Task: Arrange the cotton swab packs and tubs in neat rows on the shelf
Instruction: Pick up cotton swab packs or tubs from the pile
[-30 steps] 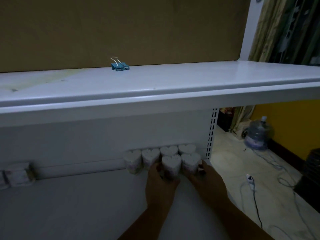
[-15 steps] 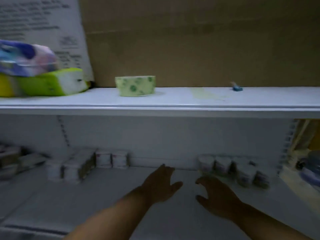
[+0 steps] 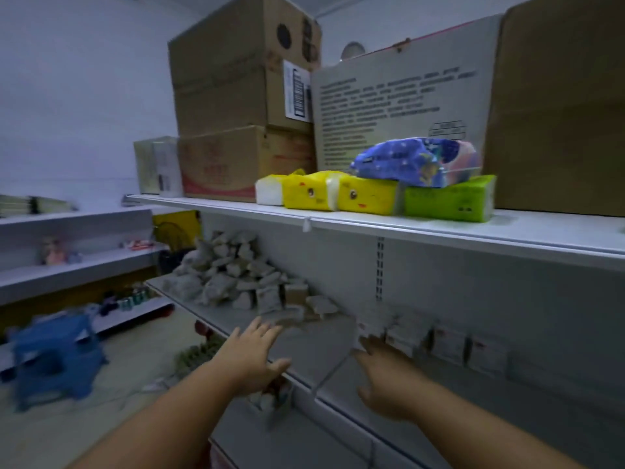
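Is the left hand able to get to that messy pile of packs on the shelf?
Probably yes. The left hand is open and empty, pointing toward the pile of packs, and only bare shelf lies between them. It is not touching the pile yet.

The shelf under my reach is smooth, white-painted metal. At eleven o'clock stand matt cardboard boxes. At one o'clock, the tissue packs have glossy plastic wrap.

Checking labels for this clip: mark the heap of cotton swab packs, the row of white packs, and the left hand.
heap of cotton swab packs (image 3: 221,284), head view, middle of the pile.
row of white packs (image 3: 448,345), head view, front face of one pack.
left hand (image 3: 248,358), head view, back of the hand.
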{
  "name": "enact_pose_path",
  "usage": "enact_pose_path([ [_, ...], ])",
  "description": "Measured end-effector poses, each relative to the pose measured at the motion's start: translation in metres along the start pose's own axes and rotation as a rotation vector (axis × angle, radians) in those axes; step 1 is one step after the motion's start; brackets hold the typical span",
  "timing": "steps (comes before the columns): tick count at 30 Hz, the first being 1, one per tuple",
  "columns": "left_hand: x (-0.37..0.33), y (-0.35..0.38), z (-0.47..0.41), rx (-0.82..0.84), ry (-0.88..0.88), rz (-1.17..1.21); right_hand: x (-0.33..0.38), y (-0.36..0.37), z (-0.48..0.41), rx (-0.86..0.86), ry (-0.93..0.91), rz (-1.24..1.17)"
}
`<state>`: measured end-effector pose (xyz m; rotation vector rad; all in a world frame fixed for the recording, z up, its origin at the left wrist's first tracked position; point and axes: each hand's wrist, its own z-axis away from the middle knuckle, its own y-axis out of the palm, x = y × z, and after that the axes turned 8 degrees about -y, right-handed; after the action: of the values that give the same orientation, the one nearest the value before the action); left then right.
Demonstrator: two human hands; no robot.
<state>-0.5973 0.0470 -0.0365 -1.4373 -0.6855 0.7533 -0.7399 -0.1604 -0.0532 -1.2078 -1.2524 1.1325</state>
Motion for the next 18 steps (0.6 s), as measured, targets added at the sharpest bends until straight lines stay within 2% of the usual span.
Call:
enact_pose_path([
  [3, 0.037, 0.009, -0.006, 0.019, -0.058, 0.066, 0.015, 0.005, -0.038, 0.064, -0.050, -0.031],
  [9, 0.080, 0.032, -0.058, 0.089, -0.101, 0.045, 0.007, 0.027, -0.120, 0.068, -0.069, -0.078],
  [15, 0.092, 0.013, -0.136, 0.101, -0.126, -0.018, -0.030, 0.054, -0.207, -0.037, -0.089, -0.071],
  [18, 0.088, 0.014, -0.173, 0.156, -0.142, 0.194, -0.053, 0.070, -0.239, -0.127, -0.010, -0.103],
])
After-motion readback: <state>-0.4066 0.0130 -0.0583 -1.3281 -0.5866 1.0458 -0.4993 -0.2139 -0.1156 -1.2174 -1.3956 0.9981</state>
